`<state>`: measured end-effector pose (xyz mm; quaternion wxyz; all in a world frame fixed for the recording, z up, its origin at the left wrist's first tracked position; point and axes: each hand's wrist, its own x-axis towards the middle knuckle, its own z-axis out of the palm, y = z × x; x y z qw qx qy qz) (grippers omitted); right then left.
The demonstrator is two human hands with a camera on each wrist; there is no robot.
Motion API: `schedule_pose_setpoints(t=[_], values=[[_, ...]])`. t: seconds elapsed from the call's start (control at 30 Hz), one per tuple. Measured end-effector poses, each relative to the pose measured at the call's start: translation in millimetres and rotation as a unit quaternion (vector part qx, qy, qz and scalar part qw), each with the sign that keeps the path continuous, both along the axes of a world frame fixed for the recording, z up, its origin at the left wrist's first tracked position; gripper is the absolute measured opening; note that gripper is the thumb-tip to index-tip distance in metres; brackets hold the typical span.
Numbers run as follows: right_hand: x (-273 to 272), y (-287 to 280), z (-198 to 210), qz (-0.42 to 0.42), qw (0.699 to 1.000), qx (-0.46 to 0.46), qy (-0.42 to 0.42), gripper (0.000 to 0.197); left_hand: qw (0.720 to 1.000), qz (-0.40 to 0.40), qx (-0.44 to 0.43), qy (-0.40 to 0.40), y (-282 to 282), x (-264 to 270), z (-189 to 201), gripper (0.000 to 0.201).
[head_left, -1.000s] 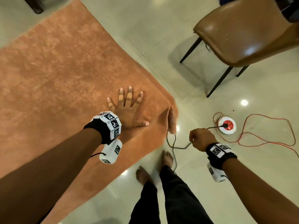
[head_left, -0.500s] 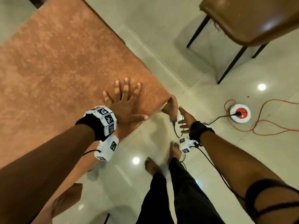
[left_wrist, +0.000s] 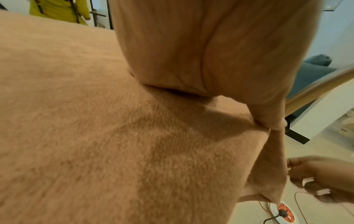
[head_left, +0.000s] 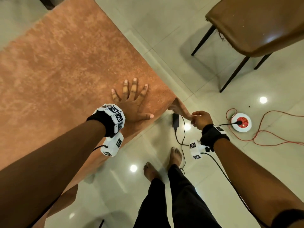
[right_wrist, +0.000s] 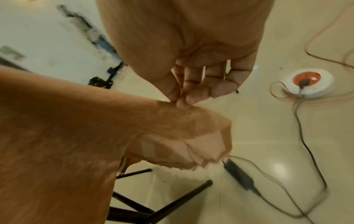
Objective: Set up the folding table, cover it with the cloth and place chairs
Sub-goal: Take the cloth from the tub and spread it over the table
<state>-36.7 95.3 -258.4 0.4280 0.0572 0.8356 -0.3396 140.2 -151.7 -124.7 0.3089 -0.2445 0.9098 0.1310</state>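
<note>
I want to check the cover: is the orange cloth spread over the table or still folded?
Spread: the orange cloth lies flat under the left hand; the right hand pinches its hanging corner.

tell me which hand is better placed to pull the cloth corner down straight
Right. The right hand already pinches the hanging corner of the cloth, while the left hand lies flat on the tabletop, pinning the fabric.

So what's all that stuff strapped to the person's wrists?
Each bare forearm wears a black wristband. The left wristband carries white blocks printed with black square-patterned tags, with a white tagged box hanging below. The right wristband has similar white tagged blocks and a thin black cable.
</note>
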Motion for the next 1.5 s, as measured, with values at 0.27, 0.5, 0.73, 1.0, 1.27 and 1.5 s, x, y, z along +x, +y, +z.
schedule_pose_setpoints(t=[0.27,0.5,0.73,1.0,1.27,1.5], values=[[27.2,-48.8,99.5,0.134,0.929,-0.17,0.301,0.03,0.996,0.003,-0.006,0.094,23.9,35.2,0.5,0.092],[69.7,-119.2,143.4,0.443,0.78,-0.148,0.416,0.062,0.971,0.135,-0.089,0.175,30.8,118.8,-3.2,0.1],[105.6,-123.1,110.6,0.579,0.715,0.004,0.393,0.082,0.98,0.092,-0.135,0.117,30.7,205.2,-17.9,0.106],[123.0,-116.4,123.3,0.59,0.716,0.039,0.371,0.091,0.982,0.11,-0.099,0.118,44.7,230.6,-12.4,0.107],[171.0,-135.2,150.8,0.571,0.76,0.05,0.307,0.083,0.946,0.226,-0.044,0.228,30.3,317.2,5.7,0.092],[273.2,-214.4,169.1,0.694,0.636,-0.06,0.333,0.098,0.783,0.595,-0.136,0.119,-24.6,462.3,-14.2,0.087]])
